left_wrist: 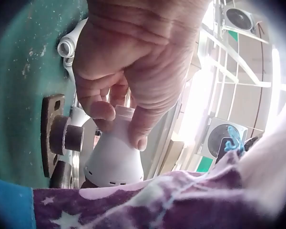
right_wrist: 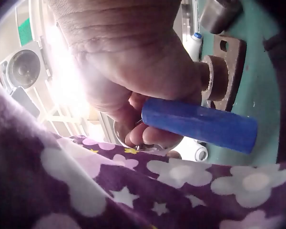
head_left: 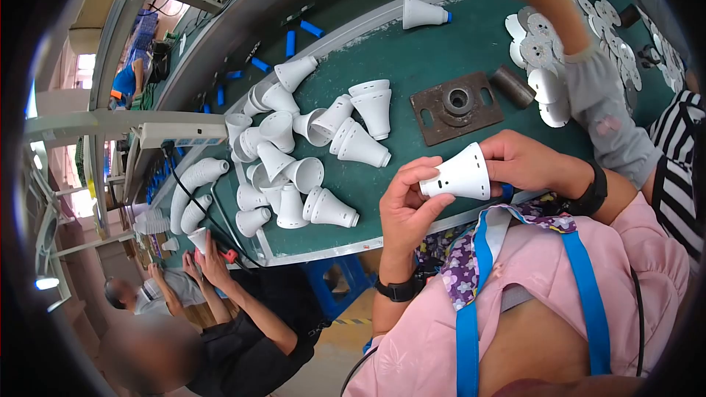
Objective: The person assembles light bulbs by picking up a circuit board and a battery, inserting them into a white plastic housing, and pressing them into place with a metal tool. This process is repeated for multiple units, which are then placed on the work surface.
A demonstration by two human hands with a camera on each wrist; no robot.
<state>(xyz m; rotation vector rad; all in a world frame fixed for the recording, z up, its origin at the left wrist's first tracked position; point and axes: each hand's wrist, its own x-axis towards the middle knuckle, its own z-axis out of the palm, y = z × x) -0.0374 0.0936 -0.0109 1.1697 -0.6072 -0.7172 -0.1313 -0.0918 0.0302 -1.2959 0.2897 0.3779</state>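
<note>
My left hand pinches the narrow neck of a white cone-shaped plastic housing between thumb and fingers. Small slots run around its wide rim, which faces my right hand. In the right wrist view, that hand grips a tool with a blue cylindrical handle, fingertips at the housing's wide mouth. The tool's working end is mostly hidden by the fingers. Just beyond my hands, a brown metal plate with a round raised collar lies on the green table, a metal cylinder beside it.
Several white housings lie heaped on the left. One with a blue end lies at the far side. Metal discs spread on the right, near another person's arm. A person works at lower left.
</note>
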